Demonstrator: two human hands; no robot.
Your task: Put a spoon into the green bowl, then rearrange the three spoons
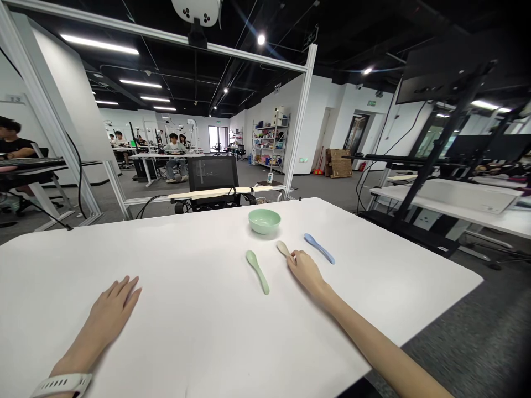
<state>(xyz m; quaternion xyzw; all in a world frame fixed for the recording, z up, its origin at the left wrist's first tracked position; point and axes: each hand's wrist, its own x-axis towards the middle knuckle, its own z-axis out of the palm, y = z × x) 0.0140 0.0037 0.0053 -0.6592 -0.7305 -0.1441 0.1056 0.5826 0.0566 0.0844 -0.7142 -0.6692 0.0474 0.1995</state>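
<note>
My right hand [306, 269] is closed on the handle of a beige spoon [282, 248], whose bowl end points away from me; most of the handle is hidden under the hand. To its left lies a green spoon [258, 272], and to its right a blue spoon [319, 248], both flat on the table. Beyond the spoons stands a light green bowl [264, 221], upright. My left hand [111, 309] rests on the white surface at the left, palm down with fingers stretched out, holding nothing.
The white table [186, 331] has its far edge just behind the bowl. A metal frame [306, 110] rises past that edge, with an office chair [213, 179] behind it. On the right is a black stand [431, 160]. Several people sit at desks in the background.
</note>
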